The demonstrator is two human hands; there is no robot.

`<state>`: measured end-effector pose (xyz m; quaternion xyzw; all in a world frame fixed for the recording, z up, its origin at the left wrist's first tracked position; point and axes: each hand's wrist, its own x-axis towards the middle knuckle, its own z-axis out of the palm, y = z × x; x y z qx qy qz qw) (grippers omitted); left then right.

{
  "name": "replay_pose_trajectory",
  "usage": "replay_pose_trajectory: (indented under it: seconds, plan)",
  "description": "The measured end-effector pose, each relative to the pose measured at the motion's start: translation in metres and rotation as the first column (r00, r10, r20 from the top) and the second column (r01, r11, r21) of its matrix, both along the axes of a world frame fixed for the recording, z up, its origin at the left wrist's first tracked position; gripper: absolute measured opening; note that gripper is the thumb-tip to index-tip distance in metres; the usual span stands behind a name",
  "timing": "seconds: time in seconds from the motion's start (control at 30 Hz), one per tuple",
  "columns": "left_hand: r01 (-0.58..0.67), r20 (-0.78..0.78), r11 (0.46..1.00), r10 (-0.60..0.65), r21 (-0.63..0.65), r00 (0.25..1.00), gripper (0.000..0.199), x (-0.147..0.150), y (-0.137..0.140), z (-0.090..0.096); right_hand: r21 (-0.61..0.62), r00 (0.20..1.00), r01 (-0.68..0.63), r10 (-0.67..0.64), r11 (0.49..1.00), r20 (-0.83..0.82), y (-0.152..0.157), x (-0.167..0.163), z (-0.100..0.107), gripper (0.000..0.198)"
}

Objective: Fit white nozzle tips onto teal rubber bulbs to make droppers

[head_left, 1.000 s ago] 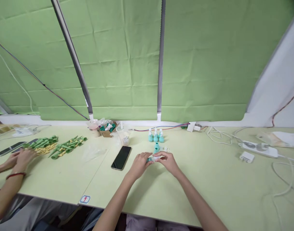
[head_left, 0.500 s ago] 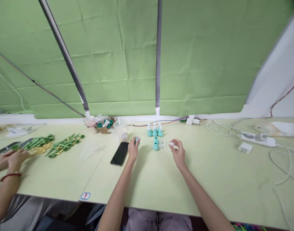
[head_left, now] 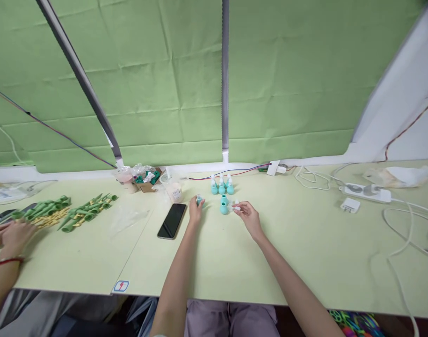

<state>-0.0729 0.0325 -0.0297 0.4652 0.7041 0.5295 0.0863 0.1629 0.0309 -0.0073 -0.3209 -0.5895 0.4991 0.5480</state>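
Observation:
My left hand [head_left: 195,211] is closed around a small teal bottle [head_left: 199,201] with a whitish top, and the fingers cover part of it. In my right hand [head_left: 249,218] a small white plastic piece [head_left: 236,208] is pinched between thumb and fingertips. Just left of those fingertips stand two open-mouthed teal bottles [head_left: 223,209], one behind the other. A few small whitish parts [head_left: 230,205] lie beside them, partly hidden by my right fingers. Behind these, several teal bottles with white nozzle tops [head_left: 221,187] stand upright in a group.
A black phone [head_left: 172,221] lies left of my left hand. Further back are a cardboard box [head_left: 148,186] and a plastic bag [head_left: 174,192]. Cables and a power strip [head_left: 367,192] occupy the right. At far left, another person's hands [head_left: 15,233] work near green and yellow parts [head_left: 85,213].
My right hand has moved left with the white piece, close to the open teal bottles and loose parts. My left hand still holds its bottle. The view has shifted slightly.

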Motion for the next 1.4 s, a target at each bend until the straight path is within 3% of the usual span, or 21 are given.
replay_pose_trajectory:
  seconds: [0.1, 0.17, 0.23, 0.3, 0.4, 0.6, 0.87, 1.17, 1.4]
  plan:
    - [-0.148, -0.117, 0.975, 0.168, 0.163, 0.979, 0.049, 0.016, -0.016, 0.013, 0.051, 0.996, 0.056, -0.06, 0.997, 0.073, -0.001, 0.0, 0.002, 0.022]
    - [-0.164, -0.209, 0.937, 0.234, 0.308, 0.949, 0.042, 0.034, -0.029, 0.022, 0.047, 0.996, 0.08, -0.082, 0.996, 0.032, 0.0, 0.0, 0.001, 0.022]
    - [0.097, -0.305, 0.963, -0.016, 0.252, 0.952, 0.03, 0.056, -0.04, 0.028, 0.014, 0.997, 0.063, -0.062, 0.998, -0.048, 0.001, -0.002, 0.0, 0.023]
    - [0.368, -0.325, 0.925, -0.321, 0.093, 0.89, 0.027, 0.077, -0.046, 0.03, -0.023, 0.994, 0.026, -0.028, 0.999, -0.109, 0.001, -0.004, -0.002, 0.024]
    - [0.527, -0.238, 0.849, -0.517, -0.026, 0.822, 0.028, 0.097, -0.048, 0.027, -0.052, 0.994, -0.004, -0.001, 0.999, -0.11, -0.001, -0.006, -0.002, 0.024]
    - [0.49, -0.078, 0.872, -0.49, -0.019, 0.868, 0.027, 0.101, -0.047, 0.023, 0.015, 0.998, -0.064, 0.064, 0.998, 0.007, -0.003, -0.006, -0.001, 0.019]
    - [0.453, -0.287, 0.891, -0.443, -0.035, 0.849, 0.026, 0.093, -0.05, 0.02, 0.122, 0.991, -0.073, 0.059, 0.99, 0.119, 0.005, -0.001, -0.01, 0.018]
    - [0.423, -0.387, 0.898, -0.436, -0.122, 0.813, 0.023, 0.095, -0.049, 0.012, 0.041, 0.977, -0.146, 0.138, 0.988, 0.163, 0.016, 0.002, -0.017, 0.023]
    - [0.369, -0.418, 0.923, -0.38, -0.112, 0.825, 0.025, 0.093, -0.047, 0.011, 0.111, 0.991, -0.033, 0.019, 0.993, 0.13, 0.001, -0.004, -0.015, 0.021]
